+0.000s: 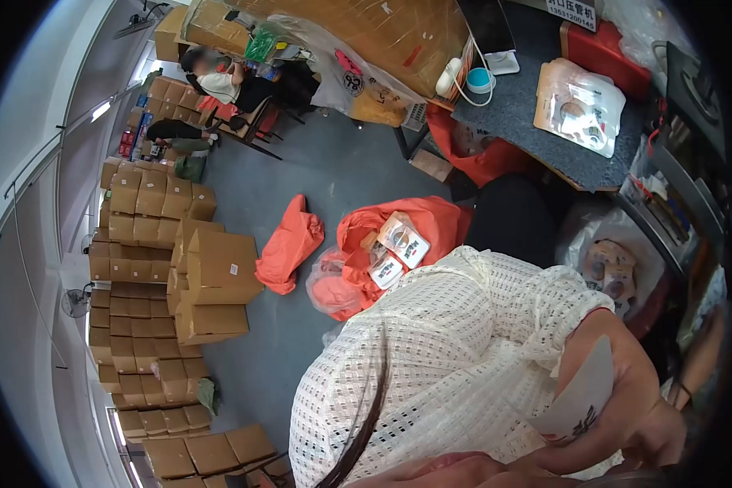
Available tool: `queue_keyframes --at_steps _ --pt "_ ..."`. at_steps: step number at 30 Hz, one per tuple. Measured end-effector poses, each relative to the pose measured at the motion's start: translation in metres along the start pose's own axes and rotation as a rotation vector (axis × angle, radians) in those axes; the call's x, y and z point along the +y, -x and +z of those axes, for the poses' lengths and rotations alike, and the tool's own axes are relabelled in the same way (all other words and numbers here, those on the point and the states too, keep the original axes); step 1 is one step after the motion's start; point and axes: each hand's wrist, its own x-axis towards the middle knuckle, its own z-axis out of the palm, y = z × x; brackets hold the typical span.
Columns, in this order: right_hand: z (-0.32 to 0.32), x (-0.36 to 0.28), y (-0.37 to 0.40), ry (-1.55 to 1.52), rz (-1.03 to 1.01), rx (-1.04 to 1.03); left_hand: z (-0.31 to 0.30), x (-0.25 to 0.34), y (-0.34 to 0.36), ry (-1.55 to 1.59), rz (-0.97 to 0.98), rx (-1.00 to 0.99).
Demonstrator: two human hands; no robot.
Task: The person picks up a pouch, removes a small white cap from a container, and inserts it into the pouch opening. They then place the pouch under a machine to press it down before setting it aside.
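At the lower right, a bare arm comes out of a white knit sleeve (573, 305). My right hand (647, 423), as far as I can make out, is bent with its fingers closed, and a white printed pouch (581, 394) is held against it. Another bare forearm (701, 350) with a dark band shows blurred at the right edge; whose it is cannot be made out. My left hand cannot be told apart here. More printed pouches (405, 240) lie in an open red bag (443, 215) on the floor.
The view is turned sideways. Pouches (579, 106) lie on a grey-topped table (504, 102) beside a red box (606, 61). A clear bag (581, 236) holds pouches. A red bag (291, 244) and stacked cartons (220, 268) stand at left. A seated person (220, 85) is far off.
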Motion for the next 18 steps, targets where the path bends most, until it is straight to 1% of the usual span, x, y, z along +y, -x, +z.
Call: queue_keyframes --at_steps 1,2,3,4,6,8,10,12,13,15,16,18 --pt "0.033 -0.018 -0.005 -0.931 -0.211 0.089 0.001 -0.003 -0.001 -0.010 -0.022 0.021" --pt "0.061 -0.037 -0.010 -1.414 -0.422 0.142 0.000 -0.006 0.000 -0.021 -0.039 0.044" --pt "0.077 -0.052 -0.013 -1.584 -0.553 0.198 0.000 -0.010 -0.001 -0.033 -0.067 0.060" --pt "0.090 -0.066 -0.015 -1.638 -0.627 0.250 0.001 -0.013 -0.002 -0.039 -0.089 0.076" --pt "0.108 -0.084 -0.020 -1.690 -0.710 0.311 0.004 -0.019 -0.002 -0.050 -0.115 0.106" --pt "0.117 -0.094 -0.021 -1.694 -0.738 0.353 0.002 -0.028 -0.002 -0.057 -0.140 0.119" --pt "0.121 -0.100 -0.017 -1.690 -0.728 0.424 0.003 -0.024 -0.001 -0.052 -0.150 0.138" --pt "0.120 -0.104 -0.017 -1.649 -0.712 0.575 0.004 -0.019 0.002 -0.059 -0.153 0.153" --pt "0.121 -0.102 -0.017 -1.593 -0.775 0.670 0.004 -0.016 0.002 -0.057 -0.153 0.159" --pt "0.119 -0.093 -0.021 -1.550 -0.993 0.671 0.004 -0.012 0.004 -0.058 -0.156 0.171" --pt "0.113 -0.079 -0.025 -1.559 -1.145 0.574 0.005 -0.010 0.004 -0.058 -0.157 0.176" --pt "0.114 -0.071 -0.019 -1.588 -1.186 0.462 0.004 -0.006 0.006 -0.054 -0.165 0.191"
